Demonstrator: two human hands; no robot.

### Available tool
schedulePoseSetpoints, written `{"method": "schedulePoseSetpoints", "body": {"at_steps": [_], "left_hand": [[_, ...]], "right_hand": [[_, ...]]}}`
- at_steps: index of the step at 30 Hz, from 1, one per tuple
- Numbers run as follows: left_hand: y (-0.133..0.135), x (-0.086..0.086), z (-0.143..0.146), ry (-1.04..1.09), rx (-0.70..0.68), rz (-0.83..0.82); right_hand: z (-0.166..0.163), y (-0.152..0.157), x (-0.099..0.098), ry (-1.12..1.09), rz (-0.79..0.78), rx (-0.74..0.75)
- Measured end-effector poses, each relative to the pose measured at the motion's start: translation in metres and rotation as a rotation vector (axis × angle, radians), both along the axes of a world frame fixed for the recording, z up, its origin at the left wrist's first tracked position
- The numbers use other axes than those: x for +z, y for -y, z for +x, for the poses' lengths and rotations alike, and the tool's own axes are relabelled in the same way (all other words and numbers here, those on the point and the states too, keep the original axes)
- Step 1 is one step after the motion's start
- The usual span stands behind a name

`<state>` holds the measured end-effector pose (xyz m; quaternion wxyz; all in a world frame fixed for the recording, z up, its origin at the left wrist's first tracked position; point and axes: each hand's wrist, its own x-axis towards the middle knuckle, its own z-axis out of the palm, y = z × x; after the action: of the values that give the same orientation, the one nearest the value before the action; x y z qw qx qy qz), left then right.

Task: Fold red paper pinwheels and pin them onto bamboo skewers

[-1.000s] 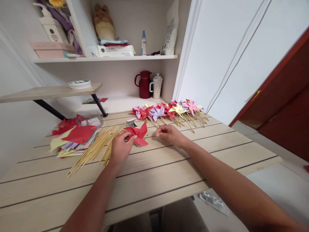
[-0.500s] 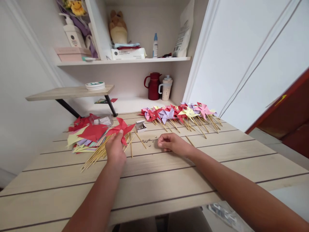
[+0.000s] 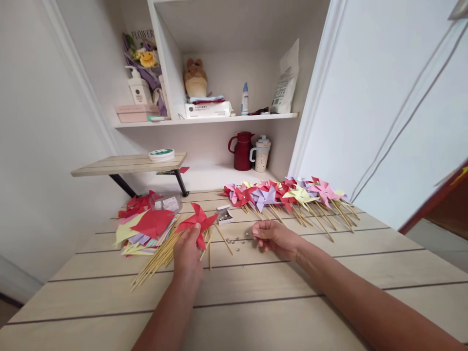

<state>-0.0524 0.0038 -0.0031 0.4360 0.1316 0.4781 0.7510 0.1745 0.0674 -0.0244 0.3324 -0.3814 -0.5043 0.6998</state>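
My left hand (image 3: 188,248) is closed on a red paper pinwheel (image 3: 198,222), thumb on its near blade, above the ends of several thin wooden sticks (image 3: 159,261). My right hand (image 3: 272,236) is pinched, with a small shiny thumbtack (image 3: 247,234) at the fingertips. Between the hands, several loose thumbtacks (image 3: 237,249) lie on the table, in front of a small open white box (image 3: 224,214) with more tacks in it. One stick (image 3: 224,240) lies apart from the bundle.
Finished pinwheels (image 3: 265,196) on sticks lie in a row at the back right. Coloured paper sheets (image 3: 153,224) are stacked at the left, near a small raised wooden stand (image 3: 127,164). Behind are a red jug (image 3: 243,152) and a lidded cup (image 3: 262,155).
The view has tilted up and shifted left. My right hand has turned a little, and a thumbtack now shows at its fingertips. My left hand still holds the red pinwheel.
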Motion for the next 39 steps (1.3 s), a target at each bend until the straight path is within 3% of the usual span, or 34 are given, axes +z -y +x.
{"method": "schedulePoseSetpoints", "body": {"at_steps": [4, 9, 14, 20, 23, 29, 34, 37, 39], "left_hand": [[0.002, -0.001, 0.003, -0.036, -0.061, 0.006], [0.002, -0.011, 0.005, -0.217, -0.235, 0.016], [0.0, -0.018, 0.008, -0.453, -0.245, -0.014], [-0.002, -0.015, 0.008, -0.52, -0.187, -0.036], [-0.003, -0.016, 0.006, -0.506, -0.205, -0.046], [-0.004, -0.021, 0.003, -0.388, -0.25, -0.042], [-0.002, -0.015, 0.008, -0.453, -0.233, -0.047], [0.002, -0.01, 0.014, -0.551, -0.257, -0.053], [0.005, -0.01, 0.019, -0.621, -0.312, -0.019]], "right_hand": [[0.01, 0.005, 0.003, -0.047, 0.0, 0.012], [0.027, 0.016, 0.014, -0.025, 0.059, -0.015], [0.033, 0.019, 0.021, 0.036, 0.143, -0.046], [0.035, 0.009, 0.009, 0.581, 0.507, -0.074], [0.037, 0.006, 0.004, 0.655, 0.533, -0.058], [0.041, 0.003, 0.003, 0.656, 0.519, -0.151], [0.042, 0.001, 0.006, 0.579, 0.493, -0.273], [0.036, 0.006, 0.01, 0.444, 0.455, -0.309], [0.028, 0.014, 0.014, 0.22, 0.373, -0.284]]}}
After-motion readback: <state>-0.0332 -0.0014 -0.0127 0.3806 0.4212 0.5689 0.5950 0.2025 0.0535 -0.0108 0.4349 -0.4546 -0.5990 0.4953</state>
